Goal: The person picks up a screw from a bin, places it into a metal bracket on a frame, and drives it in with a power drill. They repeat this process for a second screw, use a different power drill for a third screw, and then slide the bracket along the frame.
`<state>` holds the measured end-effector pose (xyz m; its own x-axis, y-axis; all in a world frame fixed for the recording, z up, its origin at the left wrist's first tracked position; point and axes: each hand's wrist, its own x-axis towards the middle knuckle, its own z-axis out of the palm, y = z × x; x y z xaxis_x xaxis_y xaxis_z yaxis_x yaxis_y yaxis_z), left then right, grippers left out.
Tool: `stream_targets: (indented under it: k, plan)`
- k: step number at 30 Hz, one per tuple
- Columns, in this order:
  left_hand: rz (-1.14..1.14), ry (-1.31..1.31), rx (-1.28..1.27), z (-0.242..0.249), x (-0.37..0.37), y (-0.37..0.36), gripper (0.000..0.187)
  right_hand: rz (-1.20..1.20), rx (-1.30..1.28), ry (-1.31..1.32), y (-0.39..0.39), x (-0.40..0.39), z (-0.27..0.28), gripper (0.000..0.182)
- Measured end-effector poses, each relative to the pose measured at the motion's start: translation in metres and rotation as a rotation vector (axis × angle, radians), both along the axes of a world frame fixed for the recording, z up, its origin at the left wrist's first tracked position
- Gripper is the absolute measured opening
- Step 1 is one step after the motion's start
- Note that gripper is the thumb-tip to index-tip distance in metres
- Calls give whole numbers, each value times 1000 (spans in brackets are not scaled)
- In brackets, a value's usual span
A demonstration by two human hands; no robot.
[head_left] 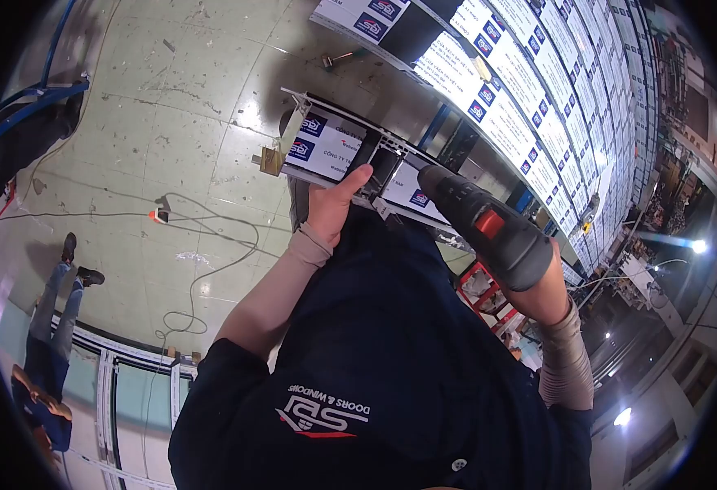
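My left hand (336, 204) grips the near edge of a dark metal profile (330, 149) covered with white-and-blue printed film, the thumb lying across its top. Close by the thumb, a gap in the film shows a dark slot (385, 163) with bright metal edges. My right hand (553, 286) is wrapped round the handle of a black power drill (489, 224) with a red patch on its side; most of its fingers are hidden behind the tool. The drill's nose points at the profile, right of the slot, and overlaps it in this view.
Long film-wrapped profiles (530, 106) lie side by side at the upper right, with a hammer (346, 59) near their left end. A loose cable (203, 278) with an orange-and-white connector (158, 216) trails over the floor. Another person (48, 359) stands at lower left.
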<state>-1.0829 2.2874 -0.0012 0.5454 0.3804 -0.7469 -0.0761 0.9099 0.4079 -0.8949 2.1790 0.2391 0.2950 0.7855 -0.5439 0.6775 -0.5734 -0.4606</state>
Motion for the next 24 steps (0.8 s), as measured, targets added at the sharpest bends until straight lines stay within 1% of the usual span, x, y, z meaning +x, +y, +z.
stream_targets:
  k: [2,4,7,8,12,14,15,17,20,21,23,24]
  plan:
    - [5,-6,-8,1,2,1,51,-5,28,-8,5,-3,-5,38]
    - [21,2,24,1,2,0,52,-87,-105,-91,19,-13,-7,41]
    - [13,-4,20,1,2,1,53,-142,-163,-20,30,-9,-10,42]
    - [19,-1,15,0,1,1,53,-130,-143,11,32,-7,-8,28]
    - [-9,-3,12,-5,0,1,53,-103,-230,6,41,-1,-9,26]
    - [-31,4,11,-6,-1,0,53,-105,-243,20,44,0,-9,36]
    - [-31,15,21,-6,-1,0,53,-107,-245,19,43,0,-10,36]
    - [-34,24,31,-5,0,0,53,-87,-214,-11,41,0,-13,35]
    - [-33,27,40,1,1,2,53,-78,-211,-35,38,-1,-32,34]
    - [-37,23,42,1,1,2,53,-72,-210,-32,38,0,-30,34]
    - [-24,36,41,0,1,4,52,-8,-214,13,41,4,-21,25]
    - [-21,37,41,1,1,3,50,37,-214,-35,40,2,-11,25]
